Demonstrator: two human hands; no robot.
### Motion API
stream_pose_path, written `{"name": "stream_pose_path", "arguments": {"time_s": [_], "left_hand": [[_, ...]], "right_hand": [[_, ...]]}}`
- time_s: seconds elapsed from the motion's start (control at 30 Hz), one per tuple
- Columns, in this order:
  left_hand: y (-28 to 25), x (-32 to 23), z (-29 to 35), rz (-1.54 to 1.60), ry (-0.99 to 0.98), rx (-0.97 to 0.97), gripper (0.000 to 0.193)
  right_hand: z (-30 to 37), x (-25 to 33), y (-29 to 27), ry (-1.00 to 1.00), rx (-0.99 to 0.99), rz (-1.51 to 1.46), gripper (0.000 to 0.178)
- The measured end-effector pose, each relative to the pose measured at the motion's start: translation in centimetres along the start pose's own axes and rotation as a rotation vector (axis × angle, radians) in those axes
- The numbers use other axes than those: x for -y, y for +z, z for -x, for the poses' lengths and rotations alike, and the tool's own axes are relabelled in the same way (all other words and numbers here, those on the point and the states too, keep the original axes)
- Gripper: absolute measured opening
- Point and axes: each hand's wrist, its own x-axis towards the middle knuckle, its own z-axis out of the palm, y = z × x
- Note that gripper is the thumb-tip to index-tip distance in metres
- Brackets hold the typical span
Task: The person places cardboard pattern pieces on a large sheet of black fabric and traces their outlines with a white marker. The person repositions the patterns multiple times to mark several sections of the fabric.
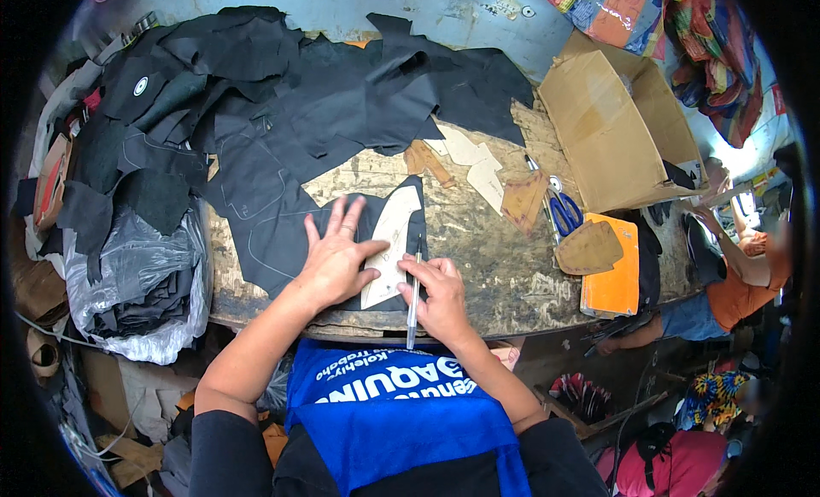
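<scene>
A cream paper pattern piece [398, 219], curved and narrow with pencil marks, lies on a sheet of black leather [272, 211] near the table's front edge. My left hand [333, 266] is spread out, pressing on the leather and on the pattern's left edge. In my right hand [437, 296] is a slim pen [413, 305], held upright along the pattern's right side; the fingertips touch the pattern's edge. Thin pale outlines are drawn on the leather left of my left hand.
Black leather pieces [333, 95] heap across the back. Right of me lie more pattern pieces [468, 155], blue-handled scissors [565, 213], an orange folder [611, 279] and a cardboard box [598, 125]. A plastic bag [141, 296] of black pieces sits left. Another person [752, 275] works far right.
</scene>
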Motion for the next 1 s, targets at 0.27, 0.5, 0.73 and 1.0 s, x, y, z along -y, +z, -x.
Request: {"name": "stream_pose_path", "arguments": {"time_s": [0.27, 0.5, 0.73, 1.0], "left_hand": [[3.8, -5.6, 0.4, -0.28, 0.151, 0.003, 0.028], [8.6, -9.8, 2.5, -0.418, 0.082, 0.094, 0.085], [8.8, -9.7, 2.8, -0.456, 0.133, 0.094, 0.086], [5.9, -8.4, 1.5, -0.248, -0.064, -0.035, 0.068]], "right_hand": [[-3.3, 0.4, -2.8, 0.247, -0.022, -0.675, 0.023], [-4.8, 2.8, -1.1, -0.041, 0.506, -0.406, 0.014], [-5.6, 3.4, -0.3, -0.117, 0.626, -0.265, 0.018], [-11.7, 0.4, 0.4, 0.094, 0.273, -0.107, 0.018]]}}
